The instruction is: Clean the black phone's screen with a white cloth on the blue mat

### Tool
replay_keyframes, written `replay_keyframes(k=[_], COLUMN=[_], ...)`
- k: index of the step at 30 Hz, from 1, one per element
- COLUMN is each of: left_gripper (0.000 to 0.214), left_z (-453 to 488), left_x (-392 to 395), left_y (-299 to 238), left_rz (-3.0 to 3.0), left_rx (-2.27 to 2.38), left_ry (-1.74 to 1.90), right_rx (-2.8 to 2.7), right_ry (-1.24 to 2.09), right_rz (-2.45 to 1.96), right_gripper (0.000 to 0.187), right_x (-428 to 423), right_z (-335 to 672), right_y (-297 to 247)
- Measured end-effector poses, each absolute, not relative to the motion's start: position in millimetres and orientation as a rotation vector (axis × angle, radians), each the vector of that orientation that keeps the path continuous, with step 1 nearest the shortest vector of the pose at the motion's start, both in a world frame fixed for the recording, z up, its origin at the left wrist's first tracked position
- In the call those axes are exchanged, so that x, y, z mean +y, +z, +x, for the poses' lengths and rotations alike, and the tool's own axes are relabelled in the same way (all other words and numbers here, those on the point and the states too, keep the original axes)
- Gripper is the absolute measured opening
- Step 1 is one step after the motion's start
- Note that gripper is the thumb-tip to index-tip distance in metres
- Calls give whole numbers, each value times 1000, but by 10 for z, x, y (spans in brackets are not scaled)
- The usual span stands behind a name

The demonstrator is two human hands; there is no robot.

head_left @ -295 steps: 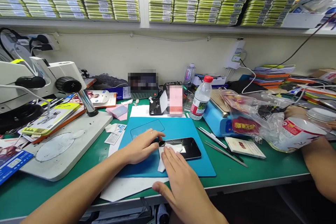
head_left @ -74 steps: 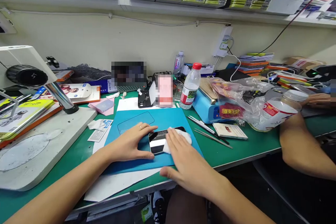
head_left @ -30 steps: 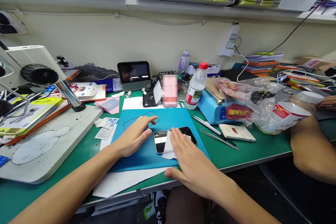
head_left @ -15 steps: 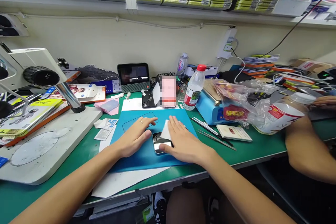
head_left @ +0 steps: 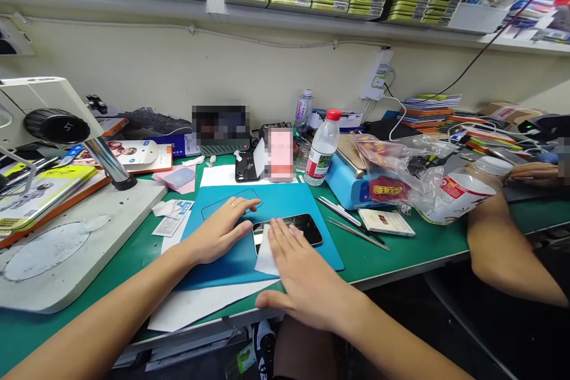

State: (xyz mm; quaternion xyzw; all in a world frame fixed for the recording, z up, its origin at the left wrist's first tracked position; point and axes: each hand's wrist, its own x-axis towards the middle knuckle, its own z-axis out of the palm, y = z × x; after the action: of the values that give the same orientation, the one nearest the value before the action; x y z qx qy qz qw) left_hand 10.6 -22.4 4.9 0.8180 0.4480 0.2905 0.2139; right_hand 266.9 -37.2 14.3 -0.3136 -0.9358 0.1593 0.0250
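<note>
A smartphone (head_left: 314,230) with a black, shiny screen lies face up on a blue mat (head_left: 209,276). Fingers stretched flat, my right hand (head_left: 300,267) presses a white wipe (head_left: 266,252) onto the phone's left part and lower edge; its thumb sticks out, off the wipe. My left hand (head_left: 220,228) is open over the mat, its thumb close to the phone's left end. Behind its fingers lies a clear, black-edged sheet shaped like a screen protector (head_left: 209,212). The right palm and fingers hide part of the phone.
A microscope stand (head_left: 80,237) is at left. Opened wipe packets (head_left: 171,219) lie beside the mat. Tweezers (head_left: 360,234), a red-capped bottle (head_left: 323,148) and a blue scale (head_left: 345,184) are at right. Another person's arm (head_left: 503,243) rests near a large jar (head_left: 463,193).
My right hand has slid the wipe toward me, down across the phone, uncovering more of the screen. Its thumb has left the phone. My left hand looks nearly unchanged; the view has shifted slightly.
</note>
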Motion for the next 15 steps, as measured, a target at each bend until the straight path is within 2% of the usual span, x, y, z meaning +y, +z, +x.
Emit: replay_keyframes(k=[5, 10, 15], left_gripper=[67, 67, 60], left_z=[109, 117, 122], left_x=[-248, -255, -232], left_y=[116, 142, 92], left_rz=[2359, 2368, 2322], left_rx=[1138, 1141, 1246], left_ry=[638, 650, 728], right_rx=[-2877, -2877, -2845], right_ry=[348, 409, 551], right_rz=[-1159, -1351, -1339], right_gripper=[97, 109, 120], right_x=[-106, 70, 84], right_z=[3105, 3100, 2758], right_y=[145, 247, 302])
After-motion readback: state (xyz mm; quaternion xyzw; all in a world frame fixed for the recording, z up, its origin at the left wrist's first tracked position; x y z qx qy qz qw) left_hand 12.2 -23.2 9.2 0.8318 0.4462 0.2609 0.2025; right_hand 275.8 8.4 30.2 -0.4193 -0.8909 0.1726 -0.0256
